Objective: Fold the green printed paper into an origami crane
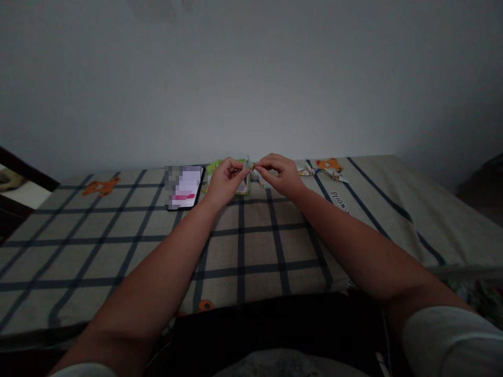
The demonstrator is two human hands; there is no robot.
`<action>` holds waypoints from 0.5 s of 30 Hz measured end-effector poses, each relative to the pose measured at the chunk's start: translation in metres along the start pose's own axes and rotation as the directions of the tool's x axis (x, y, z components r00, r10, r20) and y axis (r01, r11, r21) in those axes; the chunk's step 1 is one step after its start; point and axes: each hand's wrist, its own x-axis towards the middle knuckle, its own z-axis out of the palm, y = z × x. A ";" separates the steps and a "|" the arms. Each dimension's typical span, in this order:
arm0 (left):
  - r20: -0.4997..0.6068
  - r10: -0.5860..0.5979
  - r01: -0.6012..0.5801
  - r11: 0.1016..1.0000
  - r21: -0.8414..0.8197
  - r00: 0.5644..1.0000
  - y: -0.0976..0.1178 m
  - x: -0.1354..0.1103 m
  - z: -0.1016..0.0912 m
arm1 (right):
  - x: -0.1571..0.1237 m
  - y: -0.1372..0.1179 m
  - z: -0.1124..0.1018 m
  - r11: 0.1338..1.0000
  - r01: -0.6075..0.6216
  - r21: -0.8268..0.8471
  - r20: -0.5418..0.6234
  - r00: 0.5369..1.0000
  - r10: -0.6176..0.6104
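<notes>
In the middle of the head view, my left hand (226, 183) pinches a small, pale printed wrapper (248, 163) between thumb and fingers. My right hand (280, 173) meets it from the other side, its thumb and fingertips closed at the wrapper's right end, where a little yellow shows. What the wrapper contains, if anything, I cannot make out. Behind and below my left hand lies a green packet (245, 190), partly covered by the fingers. Another pale printed piece (264, 183) rests on the cloth between the hands.
A phone (186, 188) with a lit screen lies left of my left hand. Several twisted printed wrappers (336, 175) lie beyond my right hand. A checked cloth (259, 246) with bear prints covers the table, which meets a plain wall (251, 78). Dark wooden bars (23, 170) stand at far left.
</notes>
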 end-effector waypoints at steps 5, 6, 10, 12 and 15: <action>0.033 0.075 -0.078 0.994 0.071 0.997 -0.001 0.000 -0.001 | 0.002 0.005 0.001 0.989 -0.108 0.105 -0.019 0.994 0.111; 0.034 0.088 -0.091 0.992 0.087 0.996 -0.001 0.000 -0.001 | 0.002 0.007 0.001 0.985 -0.126 0.121 -0.006 0.992 0.128; 0.034 0.121 -0.124 0.987 0.102 0.992 -0.001 0.000 0.000 | 0.004 0.011 0.001 0.969 -0.190 0.160 0.032 0.982 0.187; 0.036 0.130 -0.132 0.987 0.089 0.991 -0.002 0.000 0.001 | 0.004 0.011 0.001 0.969 -0.198 0.150 0.038 0.980 0.195; 0.040 0.112 -0.115 0.991 0.070 0.993 -0.004 0.001 0.000 | 0.004 0.010 0.001 0.969 -0.200 0.144 0.061 0.979 0.193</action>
